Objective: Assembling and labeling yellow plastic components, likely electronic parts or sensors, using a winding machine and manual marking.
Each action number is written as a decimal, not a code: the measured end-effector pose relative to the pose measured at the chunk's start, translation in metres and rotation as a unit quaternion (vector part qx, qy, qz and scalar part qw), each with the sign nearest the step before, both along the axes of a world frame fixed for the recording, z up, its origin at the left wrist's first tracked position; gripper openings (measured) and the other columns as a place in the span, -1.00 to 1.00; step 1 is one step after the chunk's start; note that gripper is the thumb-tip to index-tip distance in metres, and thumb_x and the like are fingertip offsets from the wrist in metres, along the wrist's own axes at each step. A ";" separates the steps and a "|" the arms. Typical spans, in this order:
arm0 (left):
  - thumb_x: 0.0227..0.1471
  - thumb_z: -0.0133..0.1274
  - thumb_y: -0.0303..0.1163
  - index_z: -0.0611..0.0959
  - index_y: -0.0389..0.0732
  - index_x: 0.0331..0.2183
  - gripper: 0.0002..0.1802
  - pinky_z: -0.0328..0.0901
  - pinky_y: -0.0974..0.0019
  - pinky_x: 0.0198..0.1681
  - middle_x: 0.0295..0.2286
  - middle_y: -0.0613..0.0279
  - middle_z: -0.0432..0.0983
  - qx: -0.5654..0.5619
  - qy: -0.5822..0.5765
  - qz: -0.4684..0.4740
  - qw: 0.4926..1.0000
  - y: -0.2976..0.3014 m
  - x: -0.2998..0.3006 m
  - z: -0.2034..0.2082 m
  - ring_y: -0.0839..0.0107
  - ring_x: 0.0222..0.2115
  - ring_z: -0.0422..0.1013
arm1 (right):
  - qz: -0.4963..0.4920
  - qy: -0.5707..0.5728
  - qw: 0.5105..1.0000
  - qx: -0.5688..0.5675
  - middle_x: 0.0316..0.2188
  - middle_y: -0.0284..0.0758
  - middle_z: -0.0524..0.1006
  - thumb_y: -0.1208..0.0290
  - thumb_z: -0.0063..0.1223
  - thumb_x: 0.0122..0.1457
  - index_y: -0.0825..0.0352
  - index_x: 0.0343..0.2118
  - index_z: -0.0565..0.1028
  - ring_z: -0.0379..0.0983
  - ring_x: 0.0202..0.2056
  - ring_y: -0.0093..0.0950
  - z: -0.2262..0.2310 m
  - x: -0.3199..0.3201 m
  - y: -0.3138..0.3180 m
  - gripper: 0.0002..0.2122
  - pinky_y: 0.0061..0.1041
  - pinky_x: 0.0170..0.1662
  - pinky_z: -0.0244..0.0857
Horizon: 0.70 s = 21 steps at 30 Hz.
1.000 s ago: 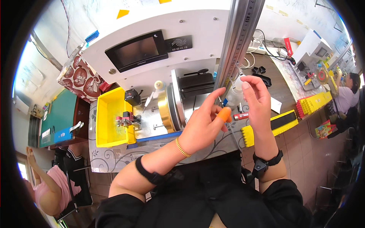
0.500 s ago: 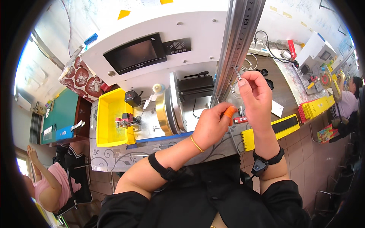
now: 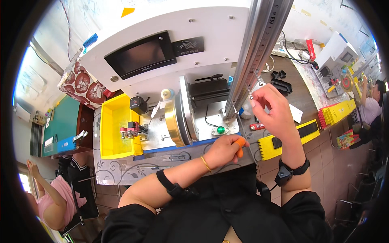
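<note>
Right hand (image 3: 270, 106) pinches a small metal piece (image 3: 252, 94) (kind unclear); left hand (image 3: 225, 149) curled, grip contents hidden.

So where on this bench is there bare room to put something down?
Bare patches: the yellow tray's near half, and the patterned bench edge beneath it. Around the winding machine, where the left hand and right hand sit, it is crowded.

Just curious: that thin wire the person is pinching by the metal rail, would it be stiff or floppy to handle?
Probably floppy: the wire looks hair-thin and hangs from the right hand beside the rail. Likely very light. It may snap or kink easily, being so fine.
</note>
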<state>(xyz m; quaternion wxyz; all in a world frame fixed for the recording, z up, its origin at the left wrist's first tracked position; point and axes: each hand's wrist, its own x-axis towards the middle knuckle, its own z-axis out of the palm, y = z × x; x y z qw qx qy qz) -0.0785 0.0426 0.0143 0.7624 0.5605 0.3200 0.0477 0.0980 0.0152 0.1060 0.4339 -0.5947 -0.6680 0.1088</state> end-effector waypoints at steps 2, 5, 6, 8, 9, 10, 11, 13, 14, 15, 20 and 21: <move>0.22 -0.15 -0.31 0.60 -0.27 -0.26 -0.71 0.25 0.53 -0.59 -0.61 0.34 0.43 0.002 0.014 -0.006 1.000 0.001 0.000 -0.003 0.63 -0.69 0.32 | 0.000 0.052 0.999 -0.013 -0.49 -0.39 0.38 0.54 0.06 0.05 0.35 -0.40 0.43 0.28 -0.55 -0.62 -0.014 0.003 -0.003 -0.93 -0.63 -0.45 0.18; 0.22 -0.15 -0.28 0.61 -0.26 -0.26 -0.70 0.25 0.54 -0.59 -0.62 0.35 0.43 0.008 0.028 -0.018 0.999 0.002 -0.001 -0.009 0.63 -0.70 0.32 | 0.019 0.153 0.988 -0.010 -0.49 -0.42 0.38 0.50 0.04 0.08 0.35 -0.41 0.41 0.25 -0.54 -0.66 -0.029 0.006 -0.001 -0.93 -0.66 -0.46 0.14; 0.23 -0.14 -0.26 0.61 -0.25 -0.26 -0.70 0.24 0.54 -0.59 -0.62 0.36 0.43 0.013 0.029 -0.022 0.999 0.001 -0.001 -0.011 0.64 -0.70 0.31 | 0.041 0.202 0.979 0.006 -0.49 -0.43 0.37 0.49 0.03 0.09 0.35 -0.41 0.41 0.23 -0.54 -0.67 -0.030 0.007 -0.001 -0.92 -0.67 -0.46 0.12; 0.23 -0.14 -0.25 0.61 -0.24 -0.26 -0.69 0.24 0.55 -0.59 -0.62 0.37 0.42 0.026 0.031 -0.031 0.999 0.000 0.000 -0.008 0.64 -0.70 0.30 | 0.039 0.187 0.982 0.014 -0.49 -0.43 0.36 0.48 0.03 0.08 0.35 -0.41 0.40 0.24 -0.54 -0.66 -0.028 0.009 0.004 -0.92 -0.67 -0.46 0.12; 0.23 -0.14 -0.23 0.62 -0.22 -0.25 -0.69 0.23 0.55 -0.59 -0.63 0.38 0.42 0.040 0.032 -0.039 0.998 0.000 0.000 -0.006 0.65 -0.71 0.29 | 0.039 0.172 0.984 0.022 -0.50 -0.42 0.36 0.48 0.03 0.08 0.35 -0.40 0.40 0.24 -0.54 -0.65 -0.026 0.010 0.005 -0.92 -0.67 -0.46 0.12; 0.23 -0.14 -0.23 0.62 -0.22 -0.25 -0.69 0.23 0.55 -0.59 -0.63 0.38 0.42 0.041 0.032 -0.038 0.998 0.000 0.000 -0.005 0.65 -0.71 0.29 | 0.040 0.172 0.984 0.022 -0.50 -0.42 0.36 0.48 0.03 0.08 0.35 -0.40 0.40 0.24 -0.54 -0.65 -0.023 0.011 0.008 -0.92 -0.67 -0.46 0.12; 0.23 -0.14 -0.23 0.62 -0.21 -0.25 -0.69 0.23 0.55 -0.59 -0.64 0.39 0.41 0.038 0.032 -0.042 0.998 -0.001 0.000 -0.004 0.66 -0.71 0.28 | 0.033 0.120 0.992 0.035 -0.50 -0.41 0.35 0.49 0.02 0.08 0.35 -0.39 0.39 0.24 -0.54 -0.63 -0.020 0.012 0.009 -0.92 -0.65 -0.46 0.13; 0.23 -0.14 -0.22 0.63 -0.19 -0.24 -0.69 0.22 0.55 -0.59 -0.64 0.40 0.41 0.035 0.033 -0.043 0.998 0.000 -0.001 -0.004 0.66 -0.72 0.28 | 0.027 0.068 0.996 0.048 -0.50 -0.40 0.35 0.49 0.02 0.09 0.36 -0.39 0.39 0.25 -0.54 -0.61 -0.014 0.012 0.012 -0.92 -0.64 -0.46 0.14; 0.23 -0.14 -0.22 0.63 -0.18 -0.24 -0.69 0.22 0.55 -0.59 -0.64 0.41 0.41 0.038 0.031 -0.044 0.998 0.000 -0.001 -0.005 0.66 -0.72 0.27 | 0.031 0.046 0.997 0.054 -0.49 -0.39 0.34 0.50 0.01 0.09 0.36 -0.38 0.39 0.25 -0.54 -0.59 -0.012 0.012 0.013 -0.92 -0.62 -0.45 0.15; 0.23 -0.14 -0.21 0.64 -0.17 -0.24 -0.69 0.22 0.55 -0.59 -0.64 0.41 0.41 0.041 0.030 -0.045 0.998 0.000 -0.002 -0.005 0.67 -0.72 0.27 | 0.034 0.024 0.997 0.060 -0.49 -0.38 0.34 0.50 0.00 0.10 0.36 -0.38 0.39 0.26 -0.55 -0.56 -0.010 0.011 0.014 -0.93 -0.61 -0.45 0.16; 0.23 -0.13 -0.20 0.64 -0.17 -0.25 -0.68 0.22 0.54 -0.60 -0.65 0.41 0.42 0.040 0.043 -0.051 0.997 0.000 -0.003 -0.007 0.66 -0.73 0.28 | 0.030 -0.023 0.999 0.038 -0.49 -0.37 0.34 0.51 0.00 0.12 0.37 -0.37 0.39 0.28 -0.53 -0.56 0.001 0.008 0.009 -0.93 -0.60 -0.43 0.19; 0.22 -0.13 -0.19 0.64 -0.17 -0.26 -0.67 0.22 0.54 -0.60 -0.65 0.41 0.42 0.045 0.052 -0.055 0.996 0.000 -0.003 -0.008 0.65 -0.73 0.28 | 0.027 -0.033 0.999 0.028 -0.48 -0.37 0.34 0.51 0.00 0.12 0.36 -0.37 0.40 0.29 -0.52 -0.58 0.001 0.008 0.008 -0.94 -0.60 -0.43 0.20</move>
